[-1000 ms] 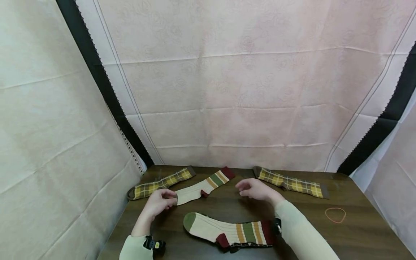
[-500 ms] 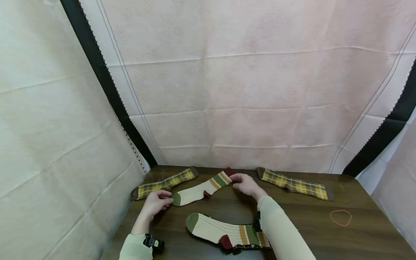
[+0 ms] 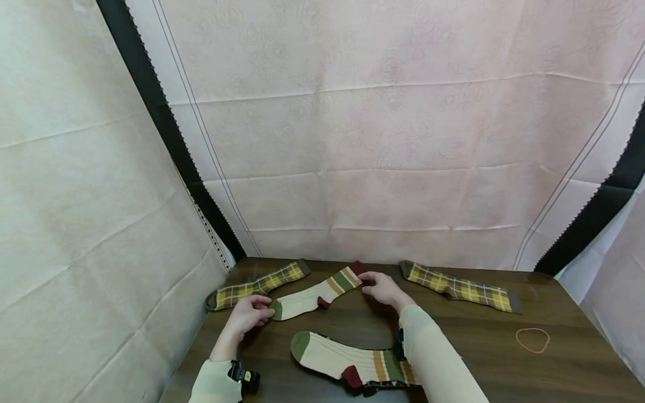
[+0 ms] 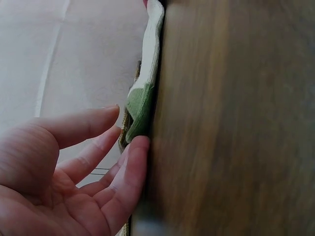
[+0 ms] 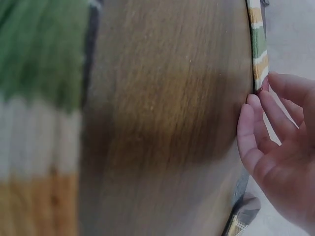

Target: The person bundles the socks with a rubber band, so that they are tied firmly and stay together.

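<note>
A cream sock (image 3: 304, 300) with a green toe, dark red heel and striped cuff lies slanted across the table. At its toe is my left hand (image 3: 247, 313); the left wrist view shows thumb and fingers apart, with fingertips against or just beside the green toe (image 4: 140, 110). My right hand (image 3: 382, 289) pinches the dark red cuff end between thumb and fingers, as the right wrist view shows (image 5: 285, 132). Nearer to me lies a similar cream sock (image 3: 332, 355) on top of a dark patterned one; my right sleeve hides its cuff.
A yellow plaid sock (image 3: 257, 286) lies behind my left hand. Another plaid sock (image 3: 458, 288) is at the back right. A thin rubber band (image 3: 533, 340) rests on the wooden table (image 3: 484, 352) at the right. Pale cloth (image 3: 403, 168) hangs behind the table.
My right hand has moved left to the striped sock's cuff and taken hold of it. My left hand has eased off the toe, which now shows more. The view has shifted slightly.
</note>
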The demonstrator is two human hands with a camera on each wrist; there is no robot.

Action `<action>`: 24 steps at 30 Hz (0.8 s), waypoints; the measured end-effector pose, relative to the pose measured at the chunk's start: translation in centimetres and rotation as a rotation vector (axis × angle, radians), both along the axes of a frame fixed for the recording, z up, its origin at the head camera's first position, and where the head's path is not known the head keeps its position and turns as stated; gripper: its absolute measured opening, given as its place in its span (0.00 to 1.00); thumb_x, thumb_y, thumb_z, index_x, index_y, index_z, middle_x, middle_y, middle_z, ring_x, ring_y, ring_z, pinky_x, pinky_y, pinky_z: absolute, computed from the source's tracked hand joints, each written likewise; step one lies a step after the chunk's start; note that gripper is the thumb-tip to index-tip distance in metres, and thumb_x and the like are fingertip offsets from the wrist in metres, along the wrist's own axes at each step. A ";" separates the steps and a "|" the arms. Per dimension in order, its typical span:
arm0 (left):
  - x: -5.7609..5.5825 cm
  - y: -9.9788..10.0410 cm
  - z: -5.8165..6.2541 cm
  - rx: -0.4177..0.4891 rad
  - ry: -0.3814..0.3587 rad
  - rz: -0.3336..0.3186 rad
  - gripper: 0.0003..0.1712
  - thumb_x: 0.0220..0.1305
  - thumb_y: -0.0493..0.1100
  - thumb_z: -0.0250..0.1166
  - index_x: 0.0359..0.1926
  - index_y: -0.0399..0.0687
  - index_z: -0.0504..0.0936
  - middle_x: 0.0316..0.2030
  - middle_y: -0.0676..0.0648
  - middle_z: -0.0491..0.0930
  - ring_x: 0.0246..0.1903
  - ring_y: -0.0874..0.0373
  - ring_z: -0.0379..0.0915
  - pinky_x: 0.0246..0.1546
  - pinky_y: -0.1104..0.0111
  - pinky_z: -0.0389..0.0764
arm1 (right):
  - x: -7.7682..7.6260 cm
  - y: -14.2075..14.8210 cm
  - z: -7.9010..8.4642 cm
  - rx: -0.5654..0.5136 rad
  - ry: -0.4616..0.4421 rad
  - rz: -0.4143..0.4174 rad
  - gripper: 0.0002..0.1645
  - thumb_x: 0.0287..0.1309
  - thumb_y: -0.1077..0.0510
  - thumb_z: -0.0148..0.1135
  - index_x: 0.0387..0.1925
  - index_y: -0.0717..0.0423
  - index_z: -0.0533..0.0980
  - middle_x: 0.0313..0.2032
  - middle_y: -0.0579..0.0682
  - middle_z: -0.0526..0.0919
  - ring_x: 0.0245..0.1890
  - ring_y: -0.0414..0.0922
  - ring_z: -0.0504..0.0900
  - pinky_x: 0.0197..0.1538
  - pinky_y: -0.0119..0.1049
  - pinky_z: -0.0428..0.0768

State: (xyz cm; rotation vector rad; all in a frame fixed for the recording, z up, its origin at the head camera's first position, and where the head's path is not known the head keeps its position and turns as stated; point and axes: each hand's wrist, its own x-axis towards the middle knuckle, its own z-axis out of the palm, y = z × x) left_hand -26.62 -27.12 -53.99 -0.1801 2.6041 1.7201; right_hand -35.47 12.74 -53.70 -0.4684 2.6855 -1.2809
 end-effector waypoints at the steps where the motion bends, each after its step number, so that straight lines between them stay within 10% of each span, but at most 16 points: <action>1: -0.1 0.1 0.0 0.001 -0.001 0.001 0.18 0.62 0.29 0.74 0.52 0.28 0.85 0.36 0.41 0.83 0.28 0.51 0.81 0.32 0.59 0.87 | 0.0 0.0 0.0 0.000 -0.002 -0.002 0.22 0.70 0.67 0.64 0.64 0.63 0.81 0.65 0.61 0.81 0.71 0.62 0.72 0.73 0.61 0.68; 24: -0.6 0.8 -0.1 0.006 0.014 -0.016 0.18 0.61 0.28 0.72 0.52 0.25 0.84 0.35 0.42 0.83 0.27 0.53 0.81 0.30 0.63 0.86 | 3.0 2.6 0.1 0.057 0.043 0.058 0.18 0.72 0.65 0.65 0.61 0.61 0.82 0.50 0.51 0.89 0.60 0.57 0.82 0.66 0.60 0.75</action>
